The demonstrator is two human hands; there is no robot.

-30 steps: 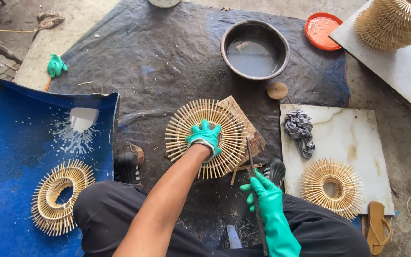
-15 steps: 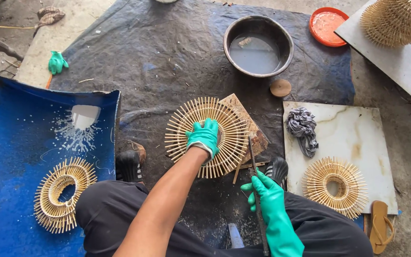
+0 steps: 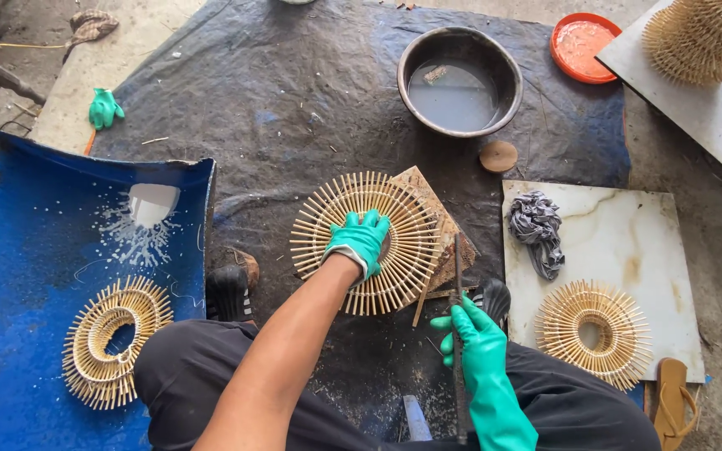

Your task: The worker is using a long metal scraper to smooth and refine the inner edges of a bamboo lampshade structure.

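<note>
Unmoved left hand [image 3: 361, 240] pins round bamboo-spoked ring [image 3: 367, 242]; right hand [image 3: 474, 338] grips file [image 3: 459, 334]

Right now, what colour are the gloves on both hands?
Green, on the left hand and the right hand; clearest in the head view.

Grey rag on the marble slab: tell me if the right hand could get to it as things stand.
Probably yes. The right hand holds a long thin tool just left of the marble slab, and nothing lies between it and the grey rag. It would likely have to put the tool down first to grasp it.
</note>
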